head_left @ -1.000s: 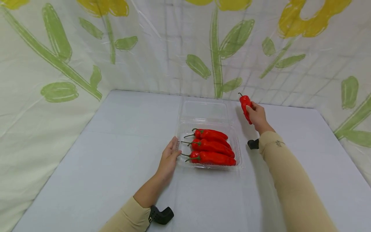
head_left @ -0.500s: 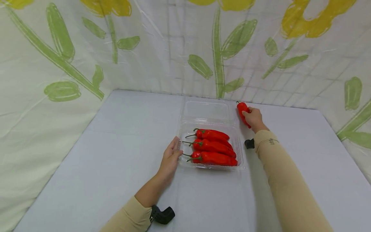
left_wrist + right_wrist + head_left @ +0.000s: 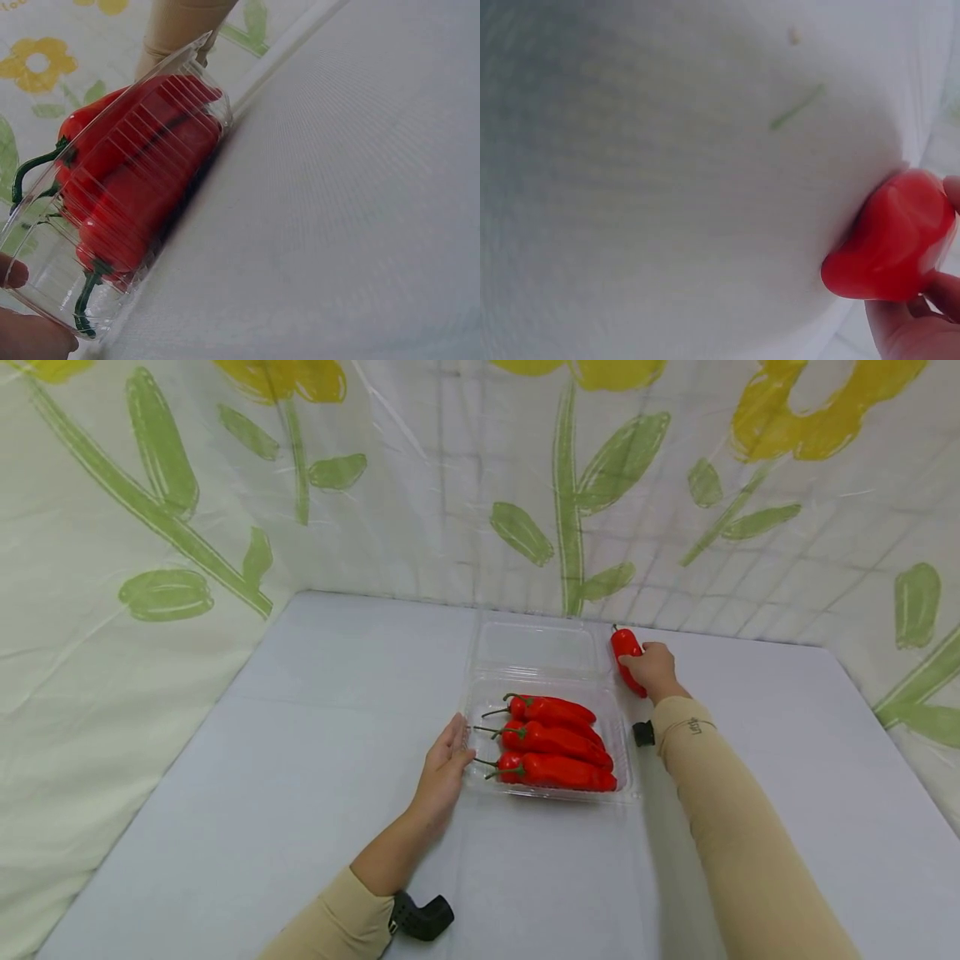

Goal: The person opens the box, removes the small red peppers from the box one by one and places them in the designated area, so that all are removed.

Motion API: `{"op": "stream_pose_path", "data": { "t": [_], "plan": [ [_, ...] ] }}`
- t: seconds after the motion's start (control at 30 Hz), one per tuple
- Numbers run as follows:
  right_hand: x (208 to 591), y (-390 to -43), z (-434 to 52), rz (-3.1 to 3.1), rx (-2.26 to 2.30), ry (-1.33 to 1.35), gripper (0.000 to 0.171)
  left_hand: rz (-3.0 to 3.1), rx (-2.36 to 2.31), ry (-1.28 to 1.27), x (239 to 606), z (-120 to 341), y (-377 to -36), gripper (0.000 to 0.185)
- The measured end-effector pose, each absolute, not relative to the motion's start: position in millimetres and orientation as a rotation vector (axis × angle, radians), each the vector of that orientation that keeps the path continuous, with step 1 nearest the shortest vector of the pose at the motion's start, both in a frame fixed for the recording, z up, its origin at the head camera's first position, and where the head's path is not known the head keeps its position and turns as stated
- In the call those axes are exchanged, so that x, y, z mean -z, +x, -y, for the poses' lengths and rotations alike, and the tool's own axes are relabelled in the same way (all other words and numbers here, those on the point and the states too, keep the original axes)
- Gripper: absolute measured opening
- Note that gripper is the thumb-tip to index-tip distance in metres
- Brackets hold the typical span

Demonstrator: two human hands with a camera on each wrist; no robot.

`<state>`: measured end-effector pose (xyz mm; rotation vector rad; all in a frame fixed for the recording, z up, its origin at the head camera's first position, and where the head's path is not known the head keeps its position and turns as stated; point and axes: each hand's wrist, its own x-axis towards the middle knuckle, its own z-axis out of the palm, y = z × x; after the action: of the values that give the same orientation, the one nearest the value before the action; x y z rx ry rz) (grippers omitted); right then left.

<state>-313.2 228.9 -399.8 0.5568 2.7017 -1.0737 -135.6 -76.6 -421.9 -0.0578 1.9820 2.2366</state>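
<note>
At the back right of the table, my right hand (image 3: pixel 654 670) grips a red chili pepper (image 3: pixel 626 653), its green stem pointing away. In the right wrist view the pepper (image 3: pixel 892 240) lies close against the white table surface, fingertips at its far side. My left hand (image 3: pixel 438 777) holds the left edge of a clear plastic clamshell box (image 3: pixel 628 781), thumb over the rim and fingers along the outer wall. Several red peppers (image 3: pixel 558 743) lie side by side in the box, green stems to the left. The left wrist view shows these peppers (image 3: pixel 124 217) through the ribbed wall.
The box's clear lid (image 3: pixel 536 647) lies folded back behind its base. A white-covered table (image 3: pixel 315 710) extends around it. Behind stands a white curtain (image 3: pixel 420 527) with painted yellow flowers and green leaves. A green fragment (image 3: pixel 799 107) lies on the table near the right hand.
My right hand has lowered the pepper and brought it slightly nearer, down to the table beside the lid. The left hand stays at the box's edge.
</note>
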Motion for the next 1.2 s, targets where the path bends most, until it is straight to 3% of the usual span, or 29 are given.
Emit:
{"op": "stream_pose_path", "data": {
  "t": [0.73,1.2],
  "plan": [
    [370.5,-296.6,-273.5,-2.683,1.255,0.463,0.072,-1.985,-2.235,-0.035,421.4,76.5,-135.5,0.061],
    [377.7,-257.8,-253.2,-2.672,1.308,0.229,0.074,-2.005,-2.221,-0.044,421.7,76.9,-135.8,0.06]
  ]
}}
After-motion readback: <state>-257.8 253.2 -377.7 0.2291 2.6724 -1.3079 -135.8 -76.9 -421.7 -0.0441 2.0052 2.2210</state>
